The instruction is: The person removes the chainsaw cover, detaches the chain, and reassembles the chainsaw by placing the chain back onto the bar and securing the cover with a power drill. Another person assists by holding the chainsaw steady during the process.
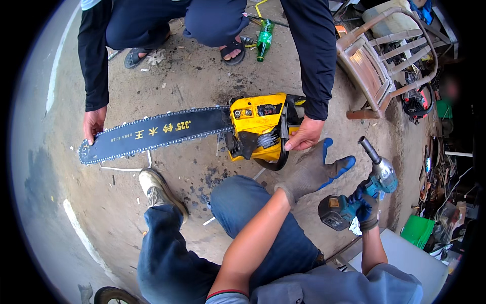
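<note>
My left hand [315,173], in a grey glove with blue fingertips, is raised over my bent knee with fingers apart and nothing in it. It is nearest to the rear end of a yellow chainsaw [258,117] on the concrete floor. My right hand [365,210], gloved too, is wrapped round the handle of a teal cordless impact wrench [383,177], its long socket pointing up and its black battery toward my knee. Opposite me, another person's right hand [306,134] grips the saw's rear handle. That person's other hand [94,123] holds the tip of the black guide bar [162,129], which carries its chain.
Beyond the saw lies a green plastic bottle [265,39] near the crouching person's sandal [233,51]. A bamboo chair [372,71] stands at the far right. Along the right side are clutter and a green bin [418,231]. Dark crumbs [215,177] lie near my knee.
</note>
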Demonstrator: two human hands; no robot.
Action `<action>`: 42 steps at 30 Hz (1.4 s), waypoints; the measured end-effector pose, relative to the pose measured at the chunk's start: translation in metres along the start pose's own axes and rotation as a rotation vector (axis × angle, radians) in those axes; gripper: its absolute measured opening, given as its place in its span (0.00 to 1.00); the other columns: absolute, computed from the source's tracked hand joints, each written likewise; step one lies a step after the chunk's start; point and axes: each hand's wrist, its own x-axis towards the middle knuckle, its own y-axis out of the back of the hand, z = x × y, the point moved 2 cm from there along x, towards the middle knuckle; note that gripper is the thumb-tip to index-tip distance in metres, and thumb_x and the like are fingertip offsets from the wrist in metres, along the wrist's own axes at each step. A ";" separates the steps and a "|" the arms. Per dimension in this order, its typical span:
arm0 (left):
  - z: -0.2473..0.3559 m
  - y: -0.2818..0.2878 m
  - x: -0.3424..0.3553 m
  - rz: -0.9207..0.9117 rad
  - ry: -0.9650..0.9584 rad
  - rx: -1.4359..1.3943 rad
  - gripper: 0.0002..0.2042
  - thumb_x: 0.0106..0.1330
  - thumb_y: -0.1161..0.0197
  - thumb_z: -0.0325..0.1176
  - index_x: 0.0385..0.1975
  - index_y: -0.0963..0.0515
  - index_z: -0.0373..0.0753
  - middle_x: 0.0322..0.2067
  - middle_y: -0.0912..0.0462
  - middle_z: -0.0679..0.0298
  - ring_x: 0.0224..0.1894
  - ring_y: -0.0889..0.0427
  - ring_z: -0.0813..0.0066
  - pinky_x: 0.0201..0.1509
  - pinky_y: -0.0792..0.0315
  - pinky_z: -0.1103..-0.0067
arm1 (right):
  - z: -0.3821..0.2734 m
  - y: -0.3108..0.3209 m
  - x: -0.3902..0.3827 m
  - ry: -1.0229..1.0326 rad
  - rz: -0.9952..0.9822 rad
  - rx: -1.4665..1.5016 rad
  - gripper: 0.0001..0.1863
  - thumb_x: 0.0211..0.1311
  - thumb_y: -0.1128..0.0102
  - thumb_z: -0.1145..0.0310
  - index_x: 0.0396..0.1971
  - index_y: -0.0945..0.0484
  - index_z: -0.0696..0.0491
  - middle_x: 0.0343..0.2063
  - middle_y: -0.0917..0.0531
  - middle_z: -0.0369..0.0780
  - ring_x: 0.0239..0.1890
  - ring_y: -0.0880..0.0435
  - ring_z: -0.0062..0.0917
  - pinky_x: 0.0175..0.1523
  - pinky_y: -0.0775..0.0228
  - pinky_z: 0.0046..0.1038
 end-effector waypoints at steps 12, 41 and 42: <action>-0.026 0.071 0.019 0.417 -0.204 -1.741 0.22 0.75 0.47 0.49 0.57 0.30 0.37 0.51 0.21 0.55 0.53 0.20 0.65 0.62 0.27 0.69 | -0.064 -0.237 0.040 0.092 -0.286 -0.739 0.18 0.55 0.36 0.78 0.48 0.22 0.57 0.36 0.16 0.38 0.29 0.18 0.20 0.33 0.24 0.23; -0.072 0.086 0.046 0.486 -0.363 -2.093 0.17 0.75 0.49 0.48 0.53 0.25 0.46 0.53 0.22 0.66 0.59 0.27 0.67 0.69 0.39 0.66 | -0.087 -0.359 0.132 0.086 -0.774 -1.588 0.22 0.53 0.30 0.74 0.49 0.22 0.57 0.40 0.16 0.35 0.40 0.21 0.17 0.49 0.26 0.25; -0.072 0.085 0.046 0.490 -0.342 -2.090 0.16 0.75 0.49 0.47 0.53 0.25 0.46 0.53 0.22 0.66 0.59 0.27 0.66 0.69 0.39 0.66 | -0.087 -0.358 0.132 0.051 -0.764 -1.592 0.22 0.53 0.29 0.74 0.50 0.22 0.57 0.40 0.16 0.35 0.40 0.21 0.17 0.49 0.26 0.25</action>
